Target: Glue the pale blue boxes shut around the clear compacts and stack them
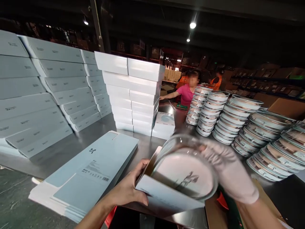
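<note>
Left hand (130, 187) gripped an open box (164, 198) at lower centre; gloved right hand (230, 173) gripped a round clear-cased disc (184, 173), its lower edge inside the box. Flat cartons (88, 175) lay lower left.

Box stacks (133, 95) ahead, disc stacks (238, 124) right; bare table (71, 146) between.

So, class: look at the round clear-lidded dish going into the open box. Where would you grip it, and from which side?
Grip the round dish at its rim, from the right, away from the box. The right hand already holds it there, fingers curled over the far edge. The dish is wide, flat and tilted, its left side entering the open box, which the left hand steadies, so probably only the right rim stays free.
</note>
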A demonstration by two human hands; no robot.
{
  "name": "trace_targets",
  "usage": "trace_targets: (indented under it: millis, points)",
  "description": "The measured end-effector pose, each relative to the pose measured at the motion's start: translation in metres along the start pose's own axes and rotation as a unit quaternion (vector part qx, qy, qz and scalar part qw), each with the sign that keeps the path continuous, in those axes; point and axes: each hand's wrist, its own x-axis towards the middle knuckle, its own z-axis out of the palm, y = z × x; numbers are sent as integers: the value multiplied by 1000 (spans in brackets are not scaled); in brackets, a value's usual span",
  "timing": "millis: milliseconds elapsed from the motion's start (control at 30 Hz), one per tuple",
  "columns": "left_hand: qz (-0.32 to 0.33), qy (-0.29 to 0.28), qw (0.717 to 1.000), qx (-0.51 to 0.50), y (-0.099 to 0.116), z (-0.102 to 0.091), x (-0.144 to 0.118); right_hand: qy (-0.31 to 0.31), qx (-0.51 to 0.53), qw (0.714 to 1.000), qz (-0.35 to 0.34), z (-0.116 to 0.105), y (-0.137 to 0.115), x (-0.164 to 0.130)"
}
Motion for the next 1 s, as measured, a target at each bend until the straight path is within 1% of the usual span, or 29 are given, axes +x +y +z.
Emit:
trace_targets:
  millis: [33,67,100,133,167,200,267,333,367,400,433,467,500,567,600,633,667,700,733,767,800,833,867,900,933,1000]
  points:
    - [-1,15,1000,-3,-4,1,-2,-15,-34,999,-34,7,8,-9]
    - [-1,28,1000,-8,-9,3,-4,-5,-59,996,-66,12,19,-20]
    - [0,40,999,-12,-15,4,-6,24,-64,994,-87,16,32,-32]
    - [5,53,998,-16,-21,5,-8,57,-48,993,-92,19,47,-45]
    - [13,69,997,-17,-28,6,-11,73,-23,994,-80,21,62,-57]
    - [25,86,996,-15,-34,7,-13,68,-2,996,-61,25,77,-68]
    - [56,119,991,-3,-43,8,-18,17,3,999,-44,34,103,-85]
    - [99,123,987,18,-46,9,-23,-24,-45,996,-72,45,120,-95]
    - [128,115,984,33,-45,10,-25,-18,-64,993,-95,51,126,-97]
    - [152,105,981,50,-44,12,-27,1,-74,991,-111,56,130,-98]
    - [167,104,978,68,-42,15,-29,26,-73,991,-112,61,132,-98]
    - [172,118,975,82,-40,19,-30,50,-64,992,-96,67,133,-97]
    - [170,150,970,88,-38,24,-31,72,-50,994,-69,73,132,-97]
    - [161,240,955,69,-35,33,-30,103,-25,994,-20,84,127,-96]
    - [155,281,946,53,-33,35,-30,115,-20,993,-11,90,124,-95]
    - [142,299,943,46,-30,35,-29,129,-18,991,-11,94,121,-95]
    - [116,286,950,51,-27,33,-28,135,-24,990,-16,95,119,-95]
    - [82,255,961,66,-22,30,-28,126,-38,991,-21,92,118,-94]
    - [43,206,973,91,-18,24,-28,103,-61,993,-24,83,118,-93]
    - [20,161,980,114,-13,18,-28,77,-113,990,-32,67,119,-91]
    - [15,138,982,124,-8,13,-28,57,-189,979,-45,44,122,-89]
    - [14,122,984,130,-3,8,-28,46,-268,961,-54,14,126,-88]
    - [12,114,985,130,0,5,-29,52,-408,909,-71,-23,130,-87]
    - [4,109,986,129,3,3,-30,77,-470,877,-66,-64,135,-89]
    - [-9,103,986,130,5,2,-30,97,-510,853,-44,-107,139,-92]
    - [-36,94,986,134,7,4,-32,101,-579,809,4,-188,145,-101]
